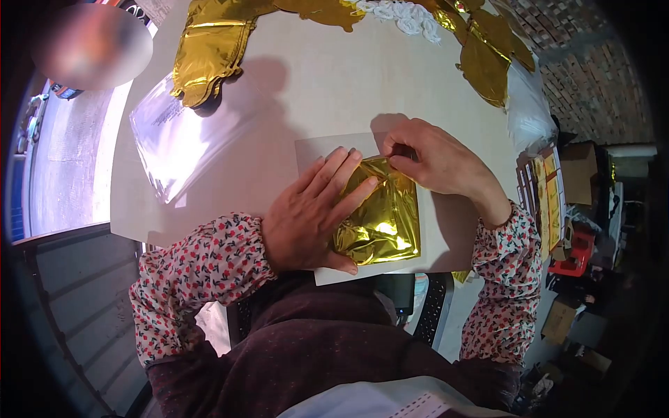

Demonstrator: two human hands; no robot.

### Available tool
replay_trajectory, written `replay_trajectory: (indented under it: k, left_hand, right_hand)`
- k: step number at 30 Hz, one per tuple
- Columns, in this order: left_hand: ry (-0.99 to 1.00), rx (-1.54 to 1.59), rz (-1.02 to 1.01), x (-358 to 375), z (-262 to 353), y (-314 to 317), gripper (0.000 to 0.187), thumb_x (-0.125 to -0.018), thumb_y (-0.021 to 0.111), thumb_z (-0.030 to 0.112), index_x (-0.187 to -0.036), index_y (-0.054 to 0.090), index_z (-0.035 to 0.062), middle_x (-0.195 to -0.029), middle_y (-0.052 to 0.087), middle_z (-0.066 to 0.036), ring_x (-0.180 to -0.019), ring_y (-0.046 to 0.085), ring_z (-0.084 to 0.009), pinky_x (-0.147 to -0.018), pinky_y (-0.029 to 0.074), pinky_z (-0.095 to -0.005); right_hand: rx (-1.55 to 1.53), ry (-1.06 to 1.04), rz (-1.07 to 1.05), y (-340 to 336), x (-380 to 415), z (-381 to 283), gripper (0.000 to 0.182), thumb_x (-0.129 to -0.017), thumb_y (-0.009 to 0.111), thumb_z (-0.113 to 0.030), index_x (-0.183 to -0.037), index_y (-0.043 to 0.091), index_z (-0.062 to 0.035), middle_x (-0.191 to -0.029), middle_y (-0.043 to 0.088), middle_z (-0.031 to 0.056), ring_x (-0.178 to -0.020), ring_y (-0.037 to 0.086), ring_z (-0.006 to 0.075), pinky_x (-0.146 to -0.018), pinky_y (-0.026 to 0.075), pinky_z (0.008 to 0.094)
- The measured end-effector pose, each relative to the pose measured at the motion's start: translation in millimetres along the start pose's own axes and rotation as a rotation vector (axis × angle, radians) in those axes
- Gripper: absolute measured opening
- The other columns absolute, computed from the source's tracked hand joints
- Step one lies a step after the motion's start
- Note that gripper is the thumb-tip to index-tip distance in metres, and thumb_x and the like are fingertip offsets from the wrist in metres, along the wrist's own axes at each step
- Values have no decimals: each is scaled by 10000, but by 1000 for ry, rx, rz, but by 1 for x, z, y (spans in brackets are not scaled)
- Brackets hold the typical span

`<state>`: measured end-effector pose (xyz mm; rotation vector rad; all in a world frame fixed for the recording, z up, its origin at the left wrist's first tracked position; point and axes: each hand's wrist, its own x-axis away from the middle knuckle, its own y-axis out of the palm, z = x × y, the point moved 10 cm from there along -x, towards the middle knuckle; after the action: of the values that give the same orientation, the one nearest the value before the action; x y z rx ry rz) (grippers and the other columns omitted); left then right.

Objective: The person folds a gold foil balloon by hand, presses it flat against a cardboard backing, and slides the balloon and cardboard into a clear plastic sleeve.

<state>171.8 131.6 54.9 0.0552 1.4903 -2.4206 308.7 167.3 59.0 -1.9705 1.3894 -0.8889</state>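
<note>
A folded gold foil piece, shiny and creased, lies on the table in front of my body. Under or around it is a clear plastic bag, whose edges stick out past the foil at the top left and bottom. My left hand rests flat on the foil's left side, fingers stretched out. At the upper right corner of the foil, my right hand has its thumb and fingers closed in a pinch. What sits between those fingertips is hidden.
A pile of clear plastic bags lies at the left. Gold foil pieces and more gold foil line the far edge, with white string bundles between. A white plastic bag, cardboard box and red stool are at right.
</note>
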Motion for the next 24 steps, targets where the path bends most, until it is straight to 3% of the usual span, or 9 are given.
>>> replay_trajectory:
  k: [4, 7, 9, 13, 16, 19, 22, 24]
  left_hand:
    - [-3, 5, -3, 0, 0, 0, 1280, -460, 867, 550, -1506, 324, 50, -1522, 314, -284, -1442, 293, -431, -1200, 244, -506]
    - [1, -6, -8, 1, 0, 0, 1250, -494, 840, 577, -1505, 329, 48, -1517, 321, -289, -1437, 301, -437, -1192, 253, -507]
    - [11, -22, -9, 0, 0, 0, 1190, -567, 790, 626, -1504, 342, 46, -1503, 340, -295, -1425, 323, -449, -1176, 270, -511]
    - [9, -11, -4, 0, 0, 0, 1218, -538, 806, 619, -1508, 336, 51, -1510, 332, -289, -1430, 316, -443, -1179, 267, -511]
    - [9, -18, -8, 0, -1, 0, 1231, -527, 812, 618, -1510, 332, 54, -1517, 326, -282, -1438, 304, -440, -1182, 263, -511]
    - [1, -23, -16, 1, -2, 2, 1234, -529, 812, 620, -1511, 325, 55, -1523, 323, -272, -1455, 280, -439, -1185, 258, -512]
    - [-7, -18, -20, 2, -4, 8, 1245, -513, 824, 617, -1503, 327, 48, -1536, 310, -266, -1473, 252, -430, -1195, 244, -507]
    - [-33, -9, -34, 1, -5, 9, 1269, -473, 848, 598, -1487, 337, 32, -1553, 289, -266, -1486, 236, -410, -1213, 219, -493]
  right_hand:
    - [96, -4, 38, -1, 0, -4, 70, -874, 618, -90, -896, 617, -24, -882, 634, 159, -894, 614, 356, -794, 494, 432]
    - [91, 74, 1, 1, -1, 3, 87, -886, 628, -113, -890, 629, -27, -891, 643, 155, -934, 613, 347, -812, 493, 432]
    - [114, 78, 55, 0, 1, 4, 95, -889, 641, -126, -886, 636, -31, -896, 647, 149, -949, 612, 339, -822, 494, 431]
    - [209, 165, 182, -7, 10, 7, 120, -894, 657, -151, -878, 638, -34, -898, 649, 135, -957, 611, 327, -829, 498, 432]
    - [197, 61, 426, -18, 21, 3, 157, -896, 669, -180, -898, 663, -23, -942, 664, 131, -963, 609, 333, -847, 500, 438]
    - [141, -135, 505, 2, 38, -23, 304, -908, 673, -217, -1126, 665, -5, -1167, 658, 175, -1140, 591, 352, -989, 472, 440]
    - [319, -182, 327, 40, 40, -52, 672, -890, 707, -301, -1422, 468, 34, -1450, 489, 227, -1387, 433, 357, -1164, 332, 457]
    - [270, -97, 230, 54, 41, -43, 902, -839, 757, -328, -1515, 279, 28, -1548, 347, 227, -1469, 291, 360, -1208, 236, 476]
